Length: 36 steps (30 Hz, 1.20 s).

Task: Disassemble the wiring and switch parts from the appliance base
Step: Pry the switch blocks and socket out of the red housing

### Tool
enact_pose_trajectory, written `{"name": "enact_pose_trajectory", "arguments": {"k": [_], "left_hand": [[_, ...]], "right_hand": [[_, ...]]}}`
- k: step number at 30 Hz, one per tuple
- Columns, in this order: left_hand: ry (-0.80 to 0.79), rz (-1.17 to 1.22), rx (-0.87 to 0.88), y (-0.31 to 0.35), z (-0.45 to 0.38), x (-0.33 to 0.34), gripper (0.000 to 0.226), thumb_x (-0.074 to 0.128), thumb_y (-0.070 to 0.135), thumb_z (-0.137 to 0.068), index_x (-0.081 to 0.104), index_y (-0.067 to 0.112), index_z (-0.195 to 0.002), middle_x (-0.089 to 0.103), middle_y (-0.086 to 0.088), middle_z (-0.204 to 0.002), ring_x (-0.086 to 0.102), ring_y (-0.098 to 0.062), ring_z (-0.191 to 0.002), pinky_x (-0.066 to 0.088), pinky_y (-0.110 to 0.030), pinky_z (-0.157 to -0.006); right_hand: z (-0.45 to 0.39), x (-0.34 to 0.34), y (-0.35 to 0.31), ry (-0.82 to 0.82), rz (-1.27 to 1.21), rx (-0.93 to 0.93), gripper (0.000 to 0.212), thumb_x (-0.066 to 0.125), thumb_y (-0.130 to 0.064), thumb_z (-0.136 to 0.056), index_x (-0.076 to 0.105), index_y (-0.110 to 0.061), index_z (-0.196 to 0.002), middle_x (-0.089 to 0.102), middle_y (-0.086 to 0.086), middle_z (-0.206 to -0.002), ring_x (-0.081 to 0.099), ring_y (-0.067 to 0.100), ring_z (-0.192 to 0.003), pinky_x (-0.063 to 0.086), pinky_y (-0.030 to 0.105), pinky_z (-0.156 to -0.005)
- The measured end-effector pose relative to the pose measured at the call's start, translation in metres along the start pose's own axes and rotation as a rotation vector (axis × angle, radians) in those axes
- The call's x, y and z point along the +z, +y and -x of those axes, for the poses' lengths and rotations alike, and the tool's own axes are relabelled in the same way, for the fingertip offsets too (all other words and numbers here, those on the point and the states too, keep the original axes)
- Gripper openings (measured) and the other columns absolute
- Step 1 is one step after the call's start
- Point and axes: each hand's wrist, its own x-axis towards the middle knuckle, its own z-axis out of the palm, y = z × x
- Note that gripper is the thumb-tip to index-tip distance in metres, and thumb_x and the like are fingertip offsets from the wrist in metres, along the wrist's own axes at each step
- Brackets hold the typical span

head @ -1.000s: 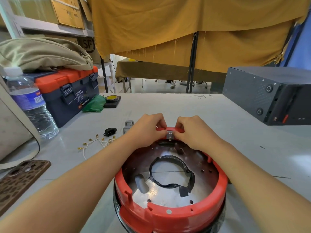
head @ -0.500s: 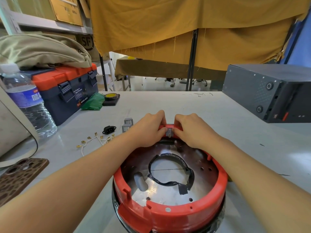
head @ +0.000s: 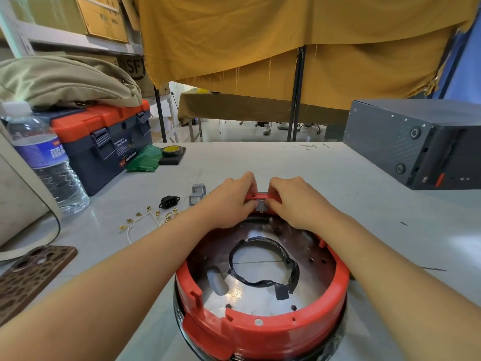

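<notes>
From the head view, both forearms reach forward over the round appliance base (head: 263, 327), a red plastic ring around a shiny metal floor with a loop of black tape. The left hand (head: 229, 201) and right hand (head: 296, 201) meet at the base's far rim, fingers curled narrowly, pinching a small metal switch part (head: 260, 206) set in the red rim between them. Left of the base lie two grey square switches (head: 196, 195), a black socket (head: 169, 201), and thin white wires (head: 149, 217) with brass terminals. Farther left of the base stand a crinkled plastic bottle (head: 46, 162) and a blue-and-orange toolbox (head: 109, 142).
</notes>
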Motion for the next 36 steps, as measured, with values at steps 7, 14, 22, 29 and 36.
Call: {"name": "enact_pose_trajectory", "arguments": {"k": [7, 14, 22, 29, 36], "left_hand": [[-0.01, -0.01, 0.0, -0.0019, -0.0002, 0.0003, 0.026, 0.063, 0.021, -0.085, 0.043, 0.018, -0.101, 0.062, -0.005, -0.087, 0.055, -0.022, -0.075, 0.046, -0.034, -0.068], [-0.002, -0.035, 0.039, -0.0018, -0.0002, 0.0019, 0.03, 0.062, 0.019, -0.085, 0.042, 0.02, -0.107, 0.066, -0.005, -0.087, 0.055, -0.022, -0.076, 0.044, -0.034, -0.068], [0.055, -0.081, 0.047, 0.0002, 0.0006, -0.0002, 0.027, 0.066, 0.024, -0.082, 0.042, 0.023, -0.094, 0.064, -0.003, -0.088, 0.057, -0.024, -0.08, 0.046, -0.035, -0.069], [0.033, -0.132, 0.062, 0.0015, 0.0, -0.0002, 0.026, 0.063, 0.023, -0.084, 0.038, 0.022, -0.09, 0.063, -0.007, -0.086, 0.056, -0.027, -0.078, 0.045, -0.038, -0.067], [0.007, -0.12, 0.059, -0.0013, -0.0023, -0.0015, 0.026, 0.063, 0.024, -0.084, 0.039, 0.023, -0.092, 0.063, -0.005, -0.086, 0.055, -0.024, -0.077, 0.043, -0.035, -0.065]], "right_hand": [[-0.0009, -0.0005, -0.0005, -0.024, -0.031, 0.044, 0.023, 0.061, -0.028, -0.088, 0.055, -0.013, -0.104, 0.053, 0.007, -0.091, 0.057, 0.028, -0.083, 0.049, 0.037, -0.07], [-0.0024, 0.0017, 0.0001, -0.018, 0.031, 0.039, 0.02, 0.061, -0.031, -0.088, 0.057, -0.015, -0.098, 0.049, 0.004, -0.085, 0.052, 0.024, -0.075, 0.036, 0.031, -0.059], [-0.0043, 0.0028, 0.0014, -0.026, 0.003, 0.024, 0.019, 0.065, -0.031, -0.086, 0.051, -0.019, -0.088, 0.051, 0.004, -0.085, 0.053, 0.024, -0.076, 0.035, 0.03, -0.057], [-0.006, 0.0022, 0.0034, -0.045, -0.056, 0.03, 0.021, 0.068, -0.031, -0.084, 0.051, -0.02, -0.082, 0.058, 0.007, -0.09, 0.057, 0.028, -0.082, 0.042, 0.033, -0.065], [-0.0073, 0.0028, 0.0034, -0.049, -0.054, 0.034, 0.02, 0.068, -0.031, -0.084, 0.051, -0.02, -0.083, 0.056, 0.006, -0.088, 0.056, 0.028, -0.081, 0.041, 0.033, -0.064]]}}
